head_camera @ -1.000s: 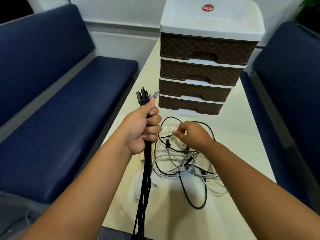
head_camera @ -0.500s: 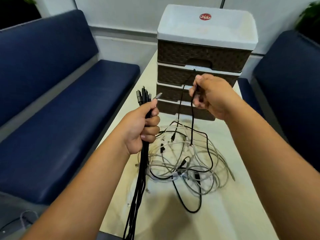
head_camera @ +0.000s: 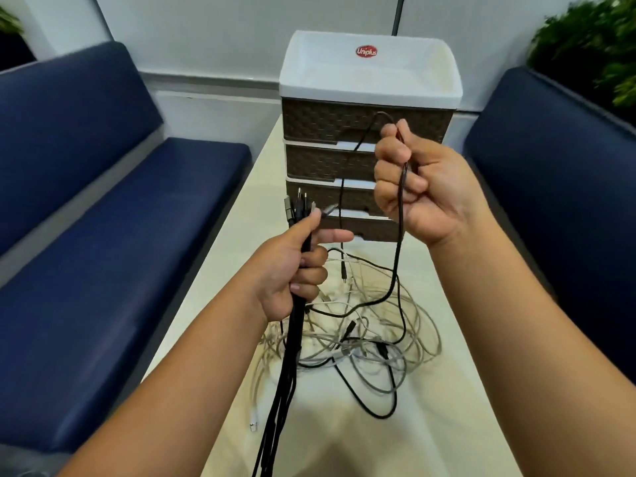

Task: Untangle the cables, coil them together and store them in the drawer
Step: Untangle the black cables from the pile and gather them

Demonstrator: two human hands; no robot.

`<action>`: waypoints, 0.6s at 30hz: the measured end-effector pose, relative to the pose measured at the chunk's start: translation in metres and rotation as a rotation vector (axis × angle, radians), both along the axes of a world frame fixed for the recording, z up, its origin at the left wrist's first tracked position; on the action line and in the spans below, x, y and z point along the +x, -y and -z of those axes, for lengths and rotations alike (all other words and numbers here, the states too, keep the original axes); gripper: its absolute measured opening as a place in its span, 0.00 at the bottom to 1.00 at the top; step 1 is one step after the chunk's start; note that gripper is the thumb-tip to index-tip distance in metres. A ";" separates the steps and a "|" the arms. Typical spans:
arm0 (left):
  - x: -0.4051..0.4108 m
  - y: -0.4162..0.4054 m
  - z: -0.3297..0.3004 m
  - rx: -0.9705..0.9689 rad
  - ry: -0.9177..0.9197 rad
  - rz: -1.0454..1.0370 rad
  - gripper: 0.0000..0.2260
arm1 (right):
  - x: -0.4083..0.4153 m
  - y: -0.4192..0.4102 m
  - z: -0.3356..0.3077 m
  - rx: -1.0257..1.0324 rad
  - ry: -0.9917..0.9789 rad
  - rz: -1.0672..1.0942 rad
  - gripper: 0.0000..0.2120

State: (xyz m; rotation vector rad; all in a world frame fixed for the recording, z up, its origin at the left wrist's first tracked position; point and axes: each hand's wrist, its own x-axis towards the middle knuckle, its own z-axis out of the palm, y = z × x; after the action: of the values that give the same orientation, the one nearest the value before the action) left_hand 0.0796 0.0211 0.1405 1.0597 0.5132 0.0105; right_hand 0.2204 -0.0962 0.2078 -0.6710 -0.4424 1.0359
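Head view is showing the left hand [head_camera: 292, 270] gripping a bundle of black cables [head_camera: 296, 325], fingers curling round them with the index finger sticking out straight; the plug ends [head_camera: 303, 208] are poking up above the thumb, and the rest of the bundle is hanging down past the near table edge. To its right and higher, the right hand [head_camera: 416, 187] is holding up a single black cable [head_camera: 399, 235], fingers curling closed round it. This cable is arching over the top of the fist, with one short end dangling down in front of the drawers, its plug [head_camera: 343, 274] hanging just above the table. The longer side is running down from the fist into the tangled pile of grey and black cables [head_camera: 371, 339], which is lying on the pale table [head_camera: 447, 407] between the two forearms. One white plug [head_camera: 254, 422] is lying apart near the left table edge. Behind the pile, a drawer unit [head_camera: 368, 132] with four brown woven-look drawers and a white top is standing on the table, all drawers looking shut. Dark blue benches [head_camera: 103, 235] are flanking the table on both sides, and green foliage [head_camera: 592, 46] is showing at the upper right.
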 end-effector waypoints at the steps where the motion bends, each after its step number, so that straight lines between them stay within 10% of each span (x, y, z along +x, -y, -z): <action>1: 0.002 0.001 0.000 -0.033 0.006 -0.011 0.26 | -0.008 0.004 0.001 -0.026 0.127 -0.058 0.13; 6: 0.010 -0.013 0.004 -0.289 0.113 -0.287 0.25 | -0.057 0.026 0.032 -0.215 0.648 -0.272 0.09; 12: 0.007 -0.025 -0.001 -0.147 0.077 -0.246 0.10 | -0.066 0.033 0.084 -0.440 0.761 -0.521 0.08; 18: -0.004 -0.010 -0.006 -0.037 0.120 -0.059 0.08 | -0.029 -0.007 0.087 -0.521 -0.025 0.015 0.27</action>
State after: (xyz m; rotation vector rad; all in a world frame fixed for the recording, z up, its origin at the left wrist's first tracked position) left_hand 0.0759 0.0311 0.1463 1.0007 0.4344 0.1153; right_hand 0.1918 -0.0896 0.1208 -1.1199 -0.1395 1.1541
